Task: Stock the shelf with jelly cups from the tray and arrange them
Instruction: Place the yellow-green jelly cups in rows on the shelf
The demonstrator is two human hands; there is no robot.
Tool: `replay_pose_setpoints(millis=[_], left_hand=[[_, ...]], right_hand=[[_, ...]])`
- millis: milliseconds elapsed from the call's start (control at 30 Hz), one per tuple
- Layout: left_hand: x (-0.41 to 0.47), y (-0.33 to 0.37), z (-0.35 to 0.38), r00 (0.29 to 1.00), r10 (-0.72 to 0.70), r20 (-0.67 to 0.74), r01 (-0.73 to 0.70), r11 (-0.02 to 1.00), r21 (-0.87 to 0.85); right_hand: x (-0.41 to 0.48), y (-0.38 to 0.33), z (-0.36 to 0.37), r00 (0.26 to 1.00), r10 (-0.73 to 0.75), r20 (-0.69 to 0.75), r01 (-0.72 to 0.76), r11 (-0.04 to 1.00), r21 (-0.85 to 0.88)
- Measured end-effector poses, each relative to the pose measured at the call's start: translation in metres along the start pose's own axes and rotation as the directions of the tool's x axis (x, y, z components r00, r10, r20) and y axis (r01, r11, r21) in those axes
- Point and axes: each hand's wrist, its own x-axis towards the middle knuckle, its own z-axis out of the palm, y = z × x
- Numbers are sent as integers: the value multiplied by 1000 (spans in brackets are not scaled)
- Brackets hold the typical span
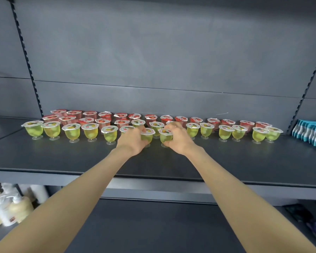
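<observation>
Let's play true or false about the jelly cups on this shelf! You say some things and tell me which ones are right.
1. The left hand grips a clear footed cup of yellow-green jelly. True.
2. The right hand holds nothing. False: it grips a second yellow-green jelly cup.
3. The red jelly cups with foil lids stand at the back of the dark grey shelf. True.
4. The teal-and-white striped packets lie at the shelf's left end. False: they lie at its right end.
5. Pale pump bottles stand on the level below, at the left. True.
</observation>
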Motion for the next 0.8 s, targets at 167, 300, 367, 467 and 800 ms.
replay_pose_setpoints(millis=[167,300,367,467,800], left_hand=[[-30,4,-19,987,87,-137,-74,992,99],[-67,12,-22,963,201,-180,-173,972,160],[-90,17,-19,945,246,-217,-209,961,181],[-131,20,-7,922,287,-261,-238,950,201],[-252,-6,105,959,261,-110,-229,942,244]], right_hand=[[-23,-7,-19,998,-37,-56,39,999,33],[-63,-9,-34,985,-98,-144,103,994,28],[-88,-5,-36,976,-129,-177,135,991,21],[-132,5,-33,969,-150,-197,156,988,18],[-264,69,60,995,-89,40,88,996,9]])
